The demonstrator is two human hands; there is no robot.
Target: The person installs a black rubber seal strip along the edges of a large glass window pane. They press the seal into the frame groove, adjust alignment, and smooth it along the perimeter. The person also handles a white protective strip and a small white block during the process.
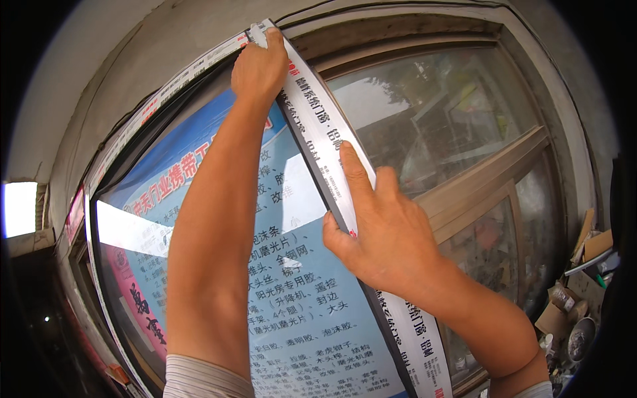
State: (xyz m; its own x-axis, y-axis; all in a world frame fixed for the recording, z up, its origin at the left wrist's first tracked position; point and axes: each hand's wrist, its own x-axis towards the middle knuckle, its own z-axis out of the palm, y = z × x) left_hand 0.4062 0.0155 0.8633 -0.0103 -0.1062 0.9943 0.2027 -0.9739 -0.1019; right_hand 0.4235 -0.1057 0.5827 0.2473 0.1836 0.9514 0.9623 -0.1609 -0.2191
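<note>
A glazed window frame [318,114] with printed protective film over its profiles fills the middle of the view, tilted. My left hand [261,64] grips its upper corner, where the top profile [169,89] meets the side profile. Lower down, my right hand [383,224] holds the same side profile, its thumb at the inner edge and its index finger stretched along the printed face. Fingers behind the frame are hidden. Through the glass pane [298,298] a blue poster [291,253] with printed writing shows, crossed by bright reflections.
Behind and to the right is a wooden-framed window [492,169] set in a plastered wall [199,20]. Cardboard boxes [557,311] and mixed clutter are heaped at the lower right. A pink sheet with writing [137,293] is at the left. A dark cable [398,5] runs along the wall above.
</note>
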